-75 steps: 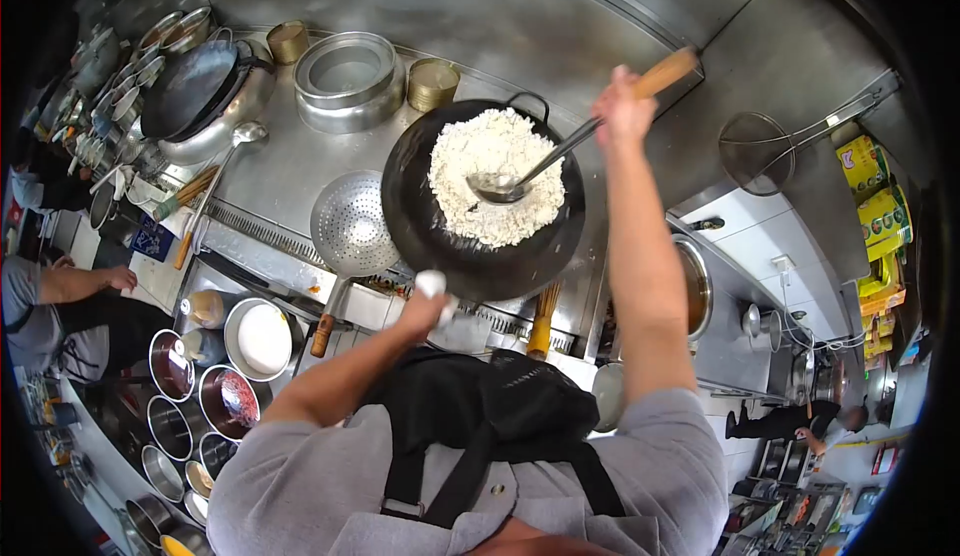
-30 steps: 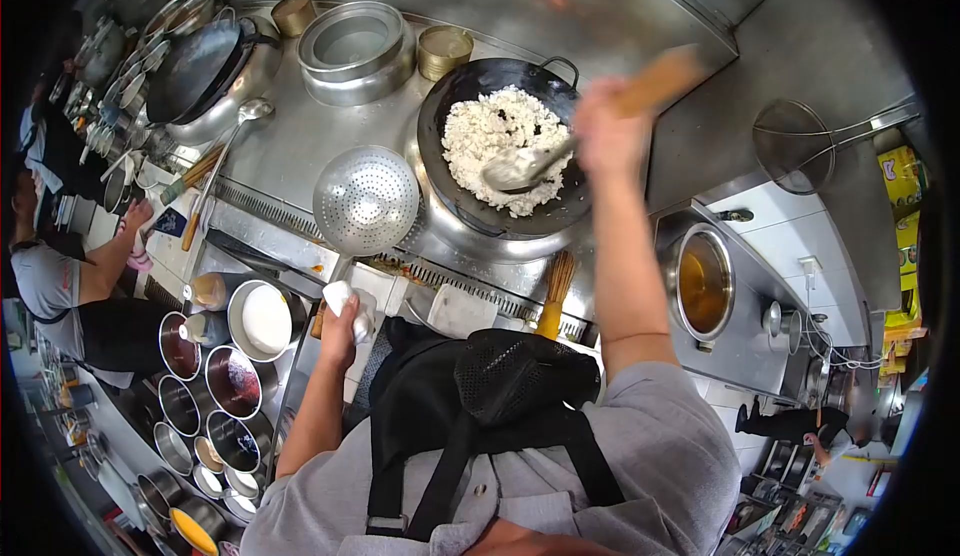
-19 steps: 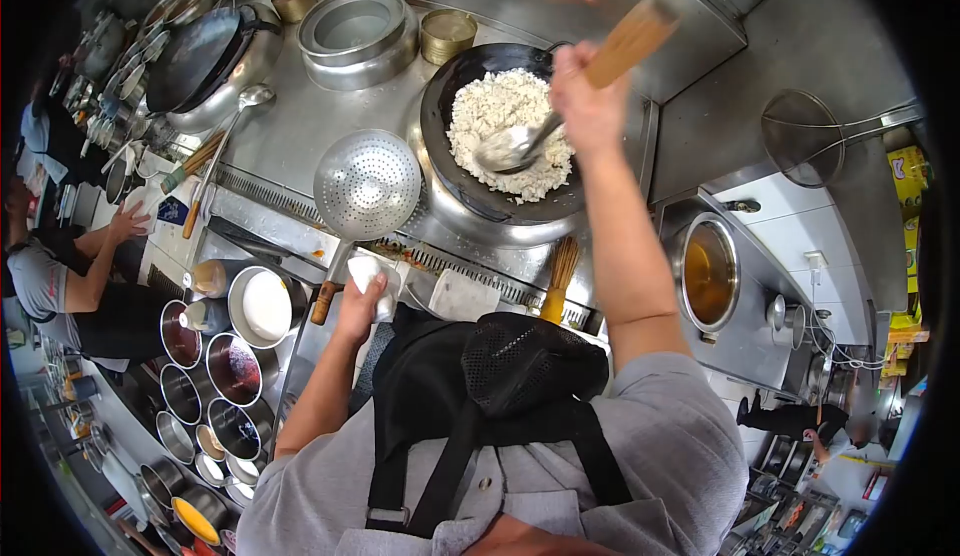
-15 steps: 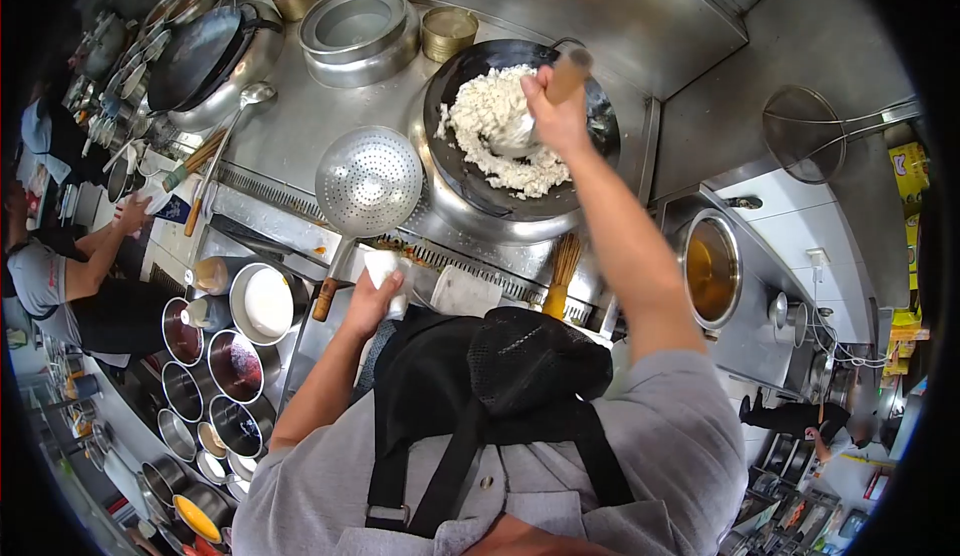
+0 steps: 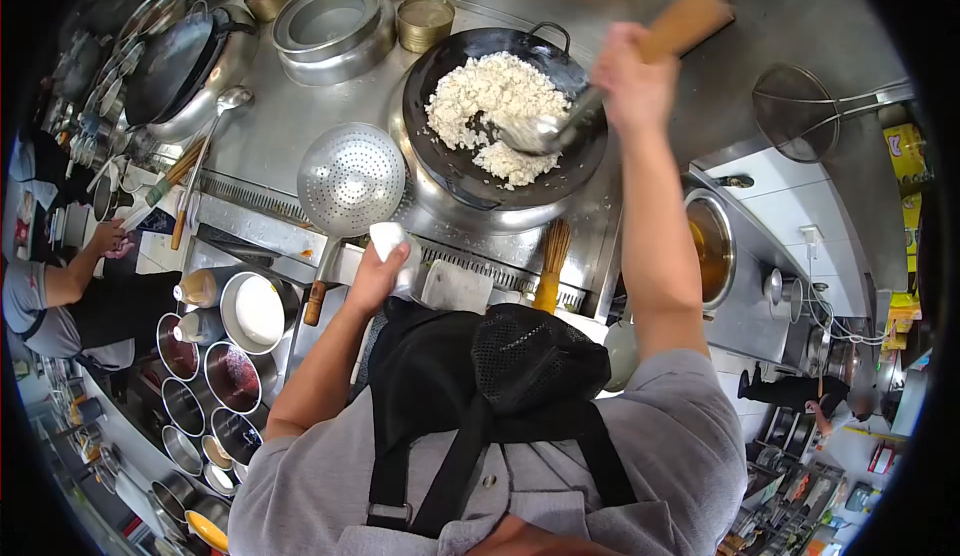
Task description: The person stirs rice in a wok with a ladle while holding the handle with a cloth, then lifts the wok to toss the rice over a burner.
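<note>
Blurred a little by motion, my right hand [image 5: 637,81] grips the wooden handle of a metal ladle [image 5: 530,136] off the wok's right side. The ladle's head rests among white rice [image 5: 490,86] in the black wok [image 5: 440,161]. The rice lies loose and curves around the ladle head, with dark metal showing in the middle. My left hand [image 5: 375,274] is closed around a folded white cloth [image 5: 387,240] near the stove's front edge, left of the wok. Just beyond it lies a perforated strainer [image 5: 352,178] with a wooden handle.
A bamboo brush [image 5: 552,268] stands at the stove's front. Sauce pots [image 5: 232,376] crowd the left, where a co-worker [image 5: 45,286] stands. On the right are a pot of brown liquid [image 5: 712,246] and a hanging wire skimmer [image 5: 795,111]. A metal pot [image 5: 335,41] sits behind.
My right hand has swung right and up, away from above the wok, tilting the ladle handle outward. The rice has shifted around the ladle head. My left hand still holds the cloth.
</note>
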Demonstrator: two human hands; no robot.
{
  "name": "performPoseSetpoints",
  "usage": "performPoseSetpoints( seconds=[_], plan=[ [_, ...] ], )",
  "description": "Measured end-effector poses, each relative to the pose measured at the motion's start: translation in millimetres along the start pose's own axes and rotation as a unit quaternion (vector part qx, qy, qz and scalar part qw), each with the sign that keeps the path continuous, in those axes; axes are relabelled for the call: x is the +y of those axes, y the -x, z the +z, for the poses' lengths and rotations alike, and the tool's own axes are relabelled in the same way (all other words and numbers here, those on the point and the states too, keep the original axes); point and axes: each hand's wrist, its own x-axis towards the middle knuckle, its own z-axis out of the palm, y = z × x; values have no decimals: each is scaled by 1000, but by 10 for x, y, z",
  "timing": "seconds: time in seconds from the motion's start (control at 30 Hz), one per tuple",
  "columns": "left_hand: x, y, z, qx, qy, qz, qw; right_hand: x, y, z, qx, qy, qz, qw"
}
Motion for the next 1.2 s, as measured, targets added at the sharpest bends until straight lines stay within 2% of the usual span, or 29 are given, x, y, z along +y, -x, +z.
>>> performPoseSetpoints(
  seconds=[0.07,0.1,0.17,0.23,0.27,0.3,0.37,0.43,0.47,0.5,0.57,0.63,0.7,0.77,0.8,0.83,0.87,0.9,0.93,0.97,1.0,1.13,1.17,1.2],
  plan=[
    [-169,-209,54,17,-20,-8,1000,-241,152,-188,-35,-34,-25,999],
    [-189,-315,179,36,21,-31,999,-203,224,-222,-37,-52,-32,997],
    [-98,-529,486,44,115,-86,989,629,348,-158,2,-44,5,999],
    [-58,-772,596,-48,107,-155,981,1088,154,-287,-108,-131,31,985],
    [-45,-877,705,-20,93,-153,984,971,-43,-321,-121,-101,48,986],
    [-14,-925,747,-25,91,-147,985,672,-122,-264,-51,-46,15,998],
    [60,-1020,812,-8,97,-194,976,115,-175,-329,-11,-123,-11,992],
    [51,-1116,862,8,77,-224,971,-148,-104,-474,9,-84,-53,995],
    [81,-1164,928,18,65,-220,973,-25,-52,-447,47,-64,-81,994],
    [70,-1203,978,28,54,-217,974,396,-52,-452,106,8,-42,993],
    [-79,-1304,1032,30,80,-182,980,977,-47,-379,-20,-60,-35,997],
    [-169,-1318,1045,111,8,-121,986,656,-391,-140,-1,-74,-3,997],
    [-7,-1224,1055,121,-6,-93,988,83,-592,14,26,-89,16,996],
    [-20,-1176,1084,136,-11,-75,988,-335,-417,58,-39,-102,-118,987],
    [-82,-1199,1089,149,-6,-50,988,-240,-300,52,-43,-105,-115,987],
    [-130,-1263,1075,163,0,-21,986,-15,-189,45,-37,-111,-157,981],
    [-266,-1354,1046,168,2,-34,985,306,-99,41,-30,-117,-197,973],
    [-322,-1392,1031,172,4,-36,985,937,-76,105,27,-114,-133,984],
    [-372,-1407,1042,173,-21,-43,984,1502,-71,98,-6,-42,-83,996],
    [-398,-1440,1031,176,-49,-45,982,1508,-299,55,-84,65,-53,993],
    [-451,-1458,1020,187,-40,-39,981,1456,-512,200,-106,90,-45,989],
    [-234,-1376,1071,175,-22,-54,983,36,-271,450,-129,17,-38,991],
    [-280,-1362,1069,183,-25,-49,982,81,-75,379,-133,19,-34,990],
    [-310,-1363,1058,191,-28,-42,980,233,108,299,-132,-30,-80,988]
  ],
)
